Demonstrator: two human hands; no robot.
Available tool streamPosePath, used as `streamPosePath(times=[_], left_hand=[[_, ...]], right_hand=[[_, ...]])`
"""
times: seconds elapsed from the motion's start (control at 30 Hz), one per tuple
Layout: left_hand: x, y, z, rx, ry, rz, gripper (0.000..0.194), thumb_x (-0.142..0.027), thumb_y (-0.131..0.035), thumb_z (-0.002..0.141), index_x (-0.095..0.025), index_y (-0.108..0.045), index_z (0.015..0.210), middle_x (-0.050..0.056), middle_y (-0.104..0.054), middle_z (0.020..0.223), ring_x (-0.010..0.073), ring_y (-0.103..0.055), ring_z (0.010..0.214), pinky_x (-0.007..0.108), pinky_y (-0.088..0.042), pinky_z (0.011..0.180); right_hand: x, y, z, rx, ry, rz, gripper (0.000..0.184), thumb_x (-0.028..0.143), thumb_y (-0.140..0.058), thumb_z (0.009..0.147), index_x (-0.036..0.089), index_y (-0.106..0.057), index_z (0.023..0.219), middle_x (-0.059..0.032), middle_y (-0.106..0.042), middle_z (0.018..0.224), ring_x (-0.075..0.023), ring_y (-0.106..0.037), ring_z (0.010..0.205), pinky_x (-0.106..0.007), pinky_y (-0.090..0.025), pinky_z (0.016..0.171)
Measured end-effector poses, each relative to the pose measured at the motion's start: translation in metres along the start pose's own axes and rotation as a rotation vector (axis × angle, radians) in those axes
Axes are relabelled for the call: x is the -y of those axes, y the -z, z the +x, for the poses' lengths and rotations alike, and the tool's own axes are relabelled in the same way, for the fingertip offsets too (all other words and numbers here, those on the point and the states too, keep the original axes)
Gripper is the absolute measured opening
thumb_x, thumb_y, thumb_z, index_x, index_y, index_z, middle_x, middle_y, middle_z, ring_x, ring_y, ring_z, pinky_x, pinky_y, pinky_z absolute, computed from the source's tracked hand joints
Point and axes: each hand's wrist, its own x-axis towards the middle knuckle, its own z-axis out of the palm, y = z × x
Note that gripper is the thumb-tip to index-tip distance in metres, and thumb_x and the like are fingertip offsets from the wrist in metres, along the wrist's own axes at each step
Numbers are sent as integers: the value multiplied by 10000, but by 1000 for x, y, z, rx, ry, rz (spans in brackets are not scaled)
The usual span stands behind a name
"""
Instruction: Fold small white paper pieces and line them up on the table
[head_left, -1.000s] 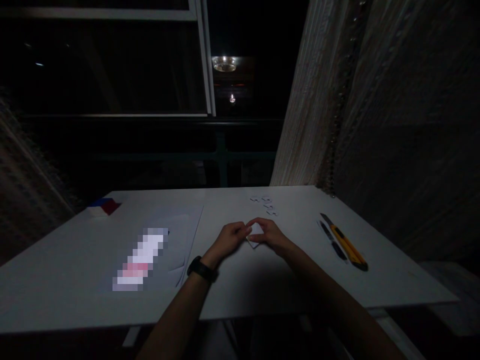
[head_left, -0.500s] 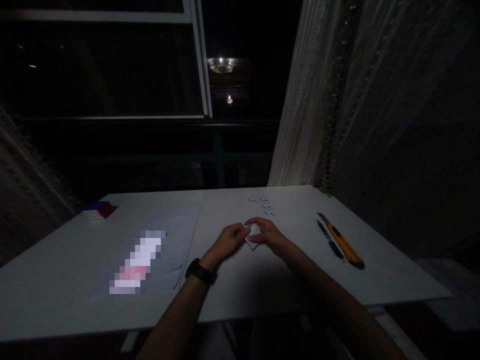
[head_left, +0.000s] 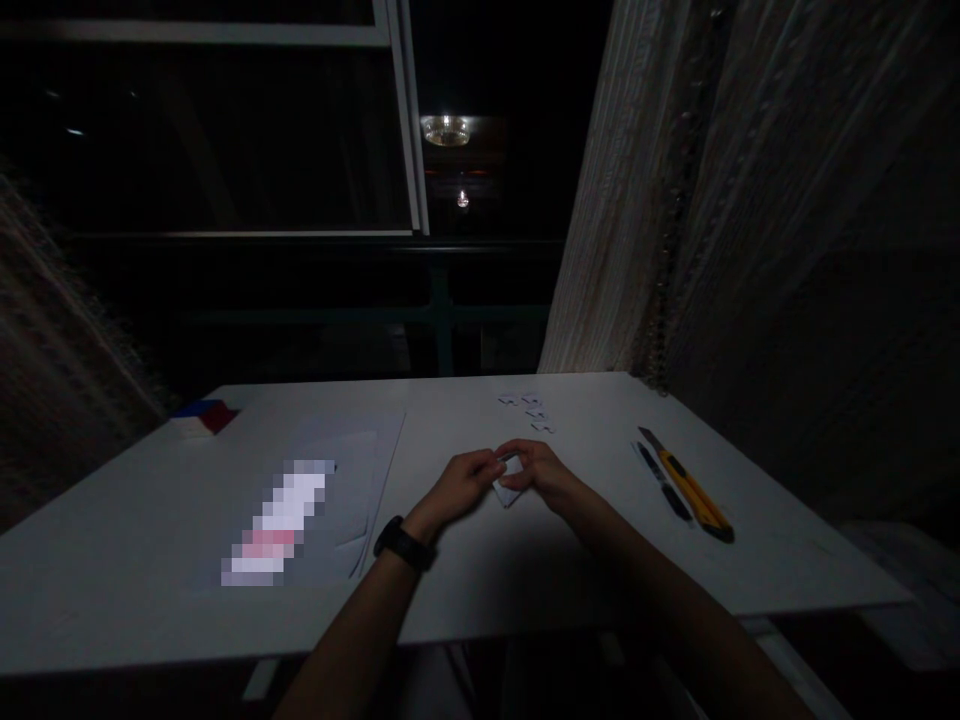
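Over the middle of the white table [head_left: 450, 600], a small folded piece of white paper [head_left: 508, 492] is held between my two hands. My left hand [head_left: 466, 482], with a dark watch on its wrist, pinches the paper's left edge. From the right, my right hand [head_left: 541, 473] grips it with the thumb in front and the fingers curved round behind. The paper's lower corner points toward me; its upper part is partly covered by fingers. Just beyond my hands lie several small white cut pieces [head_left: 534, 412] with dark edges.
On the right lie a yellow utility knife [head_left: 694, 490], its blade out, and a dark pen [head_left: 664, 482]. To the left are paper sheets [head_left: 352, 480], partly blurred out, and a blue, red and white cube [head_left: 202, 417]. A curtain [head_left: 600, 200] hangs behind the table.
The paper has tilted slightly and sits a little lower between my fingers. My left fingers have moved closer over its upper edge. The whole view has shifted slightly.
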Motion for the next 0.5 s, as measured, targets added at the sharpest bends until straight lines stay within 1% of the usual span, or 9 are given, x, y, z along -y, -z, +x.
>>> streamPosePath(times=[0.13, 0.23, 0.4, 0.5], left_hand=[[0, -2, 0, -30, -8, 24, 328, -427, -416, 790, -152, -477, 622, -35, -407, 578, 98, -375, 572, 217, -296, 536], [0, -3, 0, -52, -13, 43, 326, -429, -402, 797, -154, -486, 642, -30, -427, 592, 103, -387, 583, 219, -305, 542], [-2, -2, 0, -65, -17, 88, 302, -395, -411, 793, -161, -458, 609, -36, -415, 569, 102, -380, 570, 216, -297, 529], [-3, -2, 0, -61, -20, 100, 280, -371, -432, 779, -160, -467, 598, -34, -425, 560, 105, -386, 572, 218, -298, 531]], right_hand=[[1, 1, 0, -16, 3, 15, 403, 110, -739, 400, 174, -617, 778, 25, -590, 649, -110, -529, 581, -240, -429, 537], [3, 1, -1, 11, -6, 22, 419, 123, -747, 407, 175, -614, 801, 21, -593, 681, -111, -537, 602, -238, -438, 547], [6, 0, -2, 52, 30, 10, 424, 134, -753, 420, 185, -617, 819, 17, -605, 736, -114, -551, 657, -249, -460, 604], [4, 0, -1, 60, -3, 27, 436, 146, -754, 409, 175, -607, 818, 11, -615, 705, -125, -560, 620, -262, -465, 565]])
